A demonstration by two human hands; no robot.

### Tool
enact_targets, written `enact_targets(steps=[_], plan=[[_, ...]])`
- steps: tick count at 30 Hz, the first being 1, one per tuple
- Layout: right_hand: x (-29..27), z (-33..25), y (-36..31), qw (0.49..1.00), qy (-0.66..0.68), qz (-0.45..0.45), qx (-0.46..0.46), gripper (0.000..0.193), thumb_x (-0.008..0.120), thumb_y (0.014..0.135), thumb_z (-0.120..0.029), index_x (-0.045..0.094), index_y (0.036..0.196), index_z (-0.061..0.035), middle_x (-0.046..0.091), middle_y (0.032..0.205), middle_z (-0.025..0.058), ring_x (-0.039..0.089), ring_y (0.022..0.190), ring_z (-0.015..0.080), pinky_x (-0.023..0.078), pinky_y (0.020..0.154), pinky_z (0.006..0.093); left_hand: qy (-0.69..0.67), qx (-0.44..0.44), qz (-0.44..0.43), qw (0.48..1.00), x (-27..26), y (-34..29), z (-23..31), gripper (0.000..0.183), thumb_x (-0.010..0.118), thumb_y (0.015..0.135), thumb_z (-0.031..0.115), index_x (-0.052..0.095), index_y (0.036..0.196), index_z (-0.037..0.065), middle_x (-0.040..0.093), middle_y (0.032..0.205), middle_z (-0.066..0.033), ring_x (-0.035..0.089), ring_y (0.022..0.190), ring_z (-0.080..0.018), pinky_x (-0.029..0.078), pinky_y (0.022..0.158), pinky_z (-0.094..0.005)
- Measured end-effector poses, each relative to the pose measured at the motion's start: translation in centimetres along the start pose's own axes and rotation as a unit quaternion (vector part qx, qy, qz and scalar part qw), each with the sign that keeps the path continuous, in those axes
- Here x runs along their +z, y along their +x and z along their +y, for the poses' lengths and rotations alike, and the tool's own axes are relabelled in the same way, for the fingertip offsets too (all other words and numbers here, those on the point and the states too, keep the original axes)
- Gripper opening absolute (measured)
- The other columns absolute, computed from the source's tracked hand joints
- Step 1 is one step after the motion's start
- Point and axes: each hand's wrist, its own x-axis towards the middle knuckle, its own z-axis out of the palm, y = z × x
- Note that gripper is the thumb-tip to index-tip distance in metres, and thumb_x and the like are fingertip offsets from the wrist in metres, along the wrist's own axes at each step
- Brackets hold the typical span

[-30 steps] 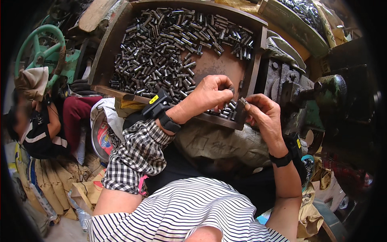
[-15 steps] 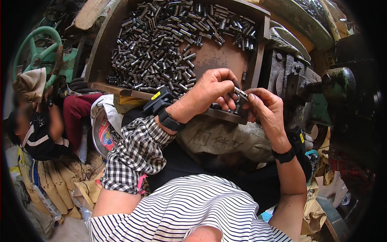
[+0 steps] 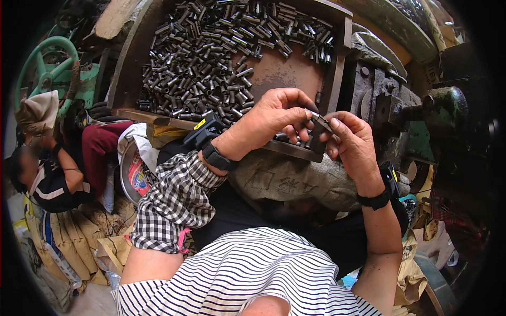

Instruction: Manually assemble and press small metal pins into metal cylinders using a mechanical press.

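Note:
Over the near right corner of a shallow tray (image 3: pixel 333 79), my two hands meet at a small metal tube (image 3: pixel 319 120). My left hand (image 3: pixel 279 118) pinches its upper left end between thumb and fingers. At the other end, the thumb and forefinger of my right hand (image 3: pixel 352 138) are closed on it. The tube slants down to the right; the fingers cover much of it. Inside the tray lies a big heap of short dark metal tubes (image 3: pixel 197 73), with several more by the near edge below my left hand.
A dark machine with a rounded green-grey part (image 3: pixel 445 108) stands close on my right. Grey sacking (image 3: pixel 290 181) hangs below the tray. To the left are a green handwheel (image 3: pixel 45 79), a round metal pan (image 3: pixel 129 171) and another person (image 3: pixel 55 174) seated low. Brown sacks (image 3: pixel 71 245) lie on the floor.
The tube has turned in my fingers and shows a darker side. My right fingers have shifted slightly along it. At the left, the other person's arm and head have moved.

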Motion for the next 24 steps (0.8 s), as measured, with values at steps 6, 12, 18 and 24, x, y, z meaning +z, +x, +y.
enact_targets(steps=[6, 12, 18, 24], plan=[[-0.1, 0.0, 0.0, 1.0, -0.001, -0.001, -0.011, 0.021, 0.057, 0.092, -0.019, 0.061, 0.096, 0.0013, 0.065, 0.071, 0.0074, 0.054, 0.046, 0.0059, 0.041, 0.041, 0.0157, 0.015, -0.011, -0.011, 1.0, 0.0, -0.1, 0.1, 0.021, 0.057, 0.091, 0.016, 0.055, 0.104, 0.0, 0.063, 0.081, -0.0058, 0.062, 0.062, -0.0082, 0.05, 0.051, -0.0171], [0.2, -0.5, -0.2, 0.999, -0.031, 0.004, -0.024, 0.02, 0.058, 0.091, -0.018, 0.063, 0.095, 0.0009, 0.064, 0.07, 0.0065, 0.053, 0.047, 0.0056, 0.04, 0.041, 0.0155, 0.01, -0.012, -0.025, 1.0, 0.0, -0.1, 0.2, 0.021, 0.056, 0.092, 0.017, 0.055, 0.103, 0.0, 0.063, 0.078, -0.0046, 0.061, 0.06, -0.0072, 0.049, 0.051, -0.0164], [-0.1, -0.2, 0.0, 0.999, -0.018, 0.026, -0.037, 0.014, 0.063, 0.088, -0.014, 0.058, 0.091, -0.001, 0.064, 0.07, 0.0078, 0.054, 0.046, 0.0068, 0.042, 0.04, 0.017, 0.048, -0.007, -0.009, 0.999, 0.4, -0.2, 0.1, 0.021, 0.058, 0.092, 0.019, 0.056, 0.102, 0.001, 0.063, 0.077, -0.005, 0.061, 0.057, -0.0073, 0.048, 0.048, -0.0167], [0.1, -0.5, -0.1, 0.999, 0.008, 0.014, -0.031, 0.015, 0.065, 0.086, -0.012, 0.055, 0.088, -0.0014, 0.064, 0.07, 0.0102, 0.056, 0.046, 0.0084, 0.044, 0.039, 0.0178, 0.065, -0.024, 0.011, 0.998, 1.2, -0.6, 0.3, 0.021, 0.059, 0.091, 0.018, 0.055, 0.101, -0.001, 0.064, 0.076, -0.0073, 0.061, 0.054, -0.0077, 0.045, 0.043, -0.0152]])
